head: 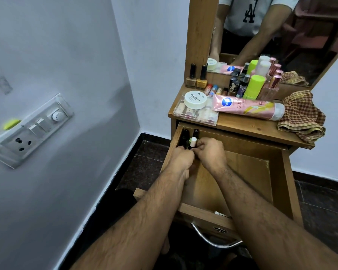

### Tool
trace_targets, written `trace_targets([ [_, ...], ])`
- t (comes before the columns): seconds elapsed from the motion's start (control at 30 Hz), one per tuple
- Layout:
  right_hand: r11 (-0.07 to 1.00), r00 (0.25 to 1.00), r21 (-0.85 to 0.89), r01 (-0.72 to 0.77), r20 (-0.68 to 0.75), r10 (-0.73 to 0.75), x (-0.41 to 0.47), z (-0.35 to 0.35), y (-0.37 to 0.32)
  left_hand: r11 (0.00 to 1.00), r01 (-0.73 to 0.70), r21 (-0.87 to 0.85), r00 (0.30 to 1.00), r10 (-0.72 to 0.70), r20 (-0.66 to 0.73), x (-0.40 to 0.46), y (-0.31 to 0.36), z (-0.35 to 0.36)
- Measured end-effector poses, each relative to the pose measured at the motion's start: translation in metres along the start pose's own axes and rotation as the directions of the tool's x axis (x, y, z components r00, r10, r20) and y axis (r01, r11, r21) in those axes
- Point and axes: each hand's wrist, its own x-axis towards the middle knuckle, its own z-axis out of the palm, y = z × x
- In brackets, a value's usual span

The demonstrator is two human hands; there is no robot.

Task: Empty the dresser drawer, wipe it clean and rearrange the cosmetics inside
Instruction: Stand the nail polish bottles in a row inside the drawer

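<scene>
Both grips, my left hand point(180, 155) and right hand point(211, 151), pinch small cosmetics at frame centre, the right around a white-capped tube point(193, 142), standing them in the drawer point(242, 168) back-left corner, I judge to save space.

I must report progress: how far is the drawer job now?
Mostly emptied: the drawer floor is bare and the cloth lies on the dresser top. In hand: the left hand and right hand arrange small bottles in its back left corner. Left: the pink tube, jar and other cosmetics wait on top.
</scene>
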Motion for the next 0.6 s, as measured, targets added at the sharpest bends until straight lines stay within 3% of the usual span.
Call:
trace_targets([
  [0.6, 1.0, 1.0, 0.015, -0.002, -0.014, 0.002, 0.0022, 0.0049, -0.0022, 0.991, -0.035, 0.132, 0.999, 0.038, -0.02, -0.0062, -0.0022, -0.0021],
])
